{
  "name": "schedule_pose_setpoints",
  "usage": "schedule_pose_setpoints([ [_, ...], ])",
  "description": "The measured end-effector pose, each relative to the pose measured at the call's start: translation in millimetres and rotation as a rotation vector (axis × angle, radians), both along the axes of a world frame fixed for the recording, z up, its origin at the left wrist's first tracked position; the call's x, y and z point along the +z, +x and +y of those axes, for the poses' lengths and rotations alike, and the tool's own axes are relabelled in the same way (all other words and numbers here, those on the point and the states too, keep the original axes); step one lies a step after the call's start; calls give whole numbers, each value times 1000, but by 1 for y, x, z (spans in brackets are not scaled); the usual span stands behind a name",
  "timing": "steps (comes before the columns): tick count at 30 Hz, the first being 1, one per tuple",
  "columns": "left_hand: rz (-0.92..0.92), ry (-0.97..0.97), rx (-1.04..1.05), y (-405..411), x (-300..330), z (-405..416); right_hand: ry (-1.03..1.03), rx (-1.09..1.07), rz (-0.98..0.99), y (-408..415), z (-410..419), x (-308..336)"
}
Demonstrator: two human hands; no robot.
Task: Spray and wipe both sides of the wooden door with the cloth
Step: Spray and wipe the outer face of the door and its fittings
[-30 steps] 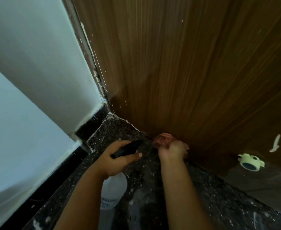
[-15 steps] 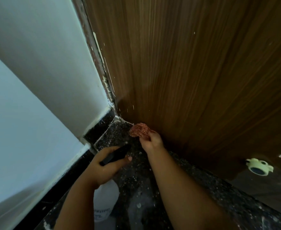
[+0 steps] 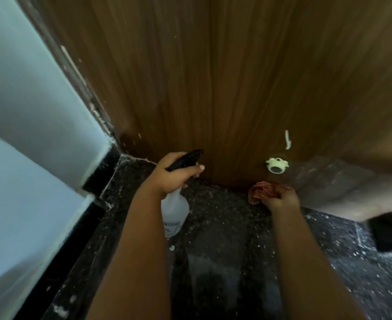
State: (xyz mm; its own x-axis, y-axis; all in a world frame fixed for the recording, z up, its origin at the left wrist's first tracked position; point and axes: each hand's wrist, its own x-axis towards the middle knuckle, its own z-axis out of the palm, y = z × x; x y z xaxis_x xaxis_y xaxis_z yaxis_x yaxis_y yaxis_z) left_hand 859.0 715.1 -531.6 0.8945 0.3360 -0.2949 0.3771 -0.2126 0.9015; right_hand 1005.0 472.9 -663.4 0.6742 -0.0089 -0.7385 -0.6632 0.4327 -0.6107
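The brown wooden door (image 3: 225, 77) fills the upper part of the head view and reaches down to the floor. My left hand (image 3: 174, 175) grips a white spray bottle (image 3: 174, 210) by its black trigger head, whose nozzle points at the door's lower edge. My right hand (image 3: 281, 200) holds a bunched reddish checked cloth (image 3: 263, 191) against the bottom of the door, low and to the right of the bottle.
A cream round doorstop fitting (image 3: 276, 166) sits on the door just above the cloth, with a white paint streak (image 3: 287, 139) over it. A pale wall (image 3: 28, 112) with black skirting stands at the left. The floor (image 3: 225, 227) is dark speckled stone.
My right hand has carried the cloth along the door's bottom edge from the left corner to the right, below the doorstop. The view has swung right; my left hand still holds the bottle.
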Motion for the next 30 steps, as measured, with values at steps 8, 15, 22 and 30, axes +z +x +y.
schedule_pose_setpoints([
  [8, -8, 60, -190, 31, 3, -67, -90, 101, 87, -17, -23, 23],
  [15, -19, 176, -365, 54, -8, -127, -11, -152, 100, -60, -81, 32],
  [22, -54, 150, -369, 66, -1, -150, -9, -239, -73, -40, -111, 81],
  [30, -106, 73, -159, 52, 0, -151, -356, -434, -270, -37, -68, 92],
])
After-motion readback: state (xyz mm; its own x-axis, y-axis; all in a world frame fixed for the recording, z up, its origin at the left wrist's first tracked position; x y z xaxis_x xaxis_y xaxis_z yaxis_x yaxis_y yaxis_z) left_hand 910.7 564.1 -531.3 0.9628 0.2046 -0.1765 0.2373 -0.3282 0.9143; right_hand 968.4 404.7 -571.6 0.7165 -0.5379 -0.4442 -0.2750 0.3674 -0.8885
